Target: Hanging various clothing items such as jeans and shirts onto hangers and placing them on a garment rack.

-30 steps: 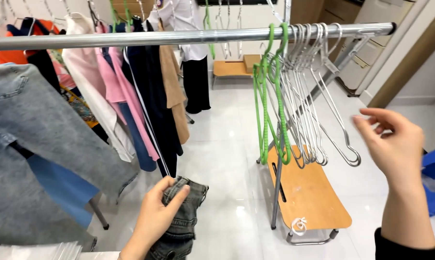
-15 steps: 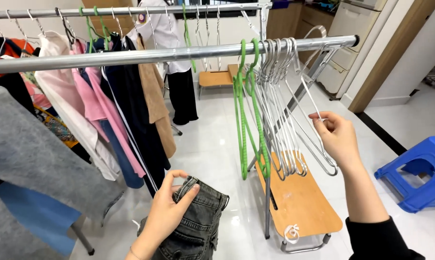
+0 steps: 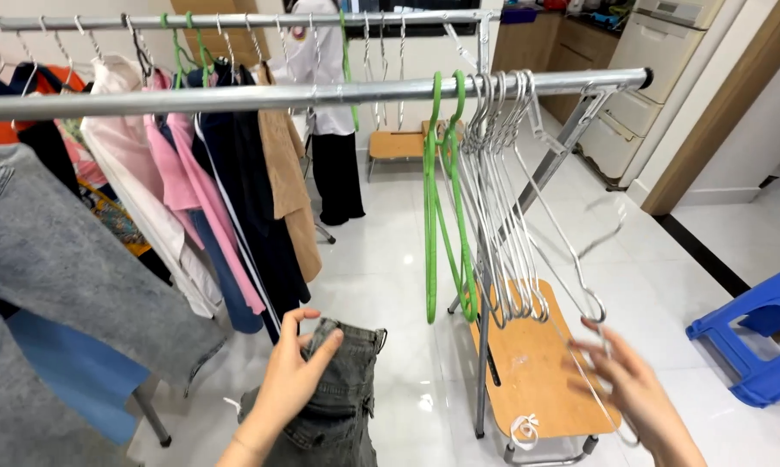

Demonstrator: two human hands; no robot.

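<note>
The right hand (image 3: 636,389) grips a silver wire hanger (image 3: 580,285), its hook toward twelve o'clock, while the left hand (image 3: 296,372), at nine o'clock from it, clutches dark grey denim shorts (image 3: 342,406) hanging lengthwise toward six.

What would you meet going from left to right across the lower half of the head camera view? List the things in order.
Grey denim garment hanging on the rail → left hand holding dark grey jeans → green hangers → silver wire hangers → right hand on one wire hanger → blue plastic stool.
</note>
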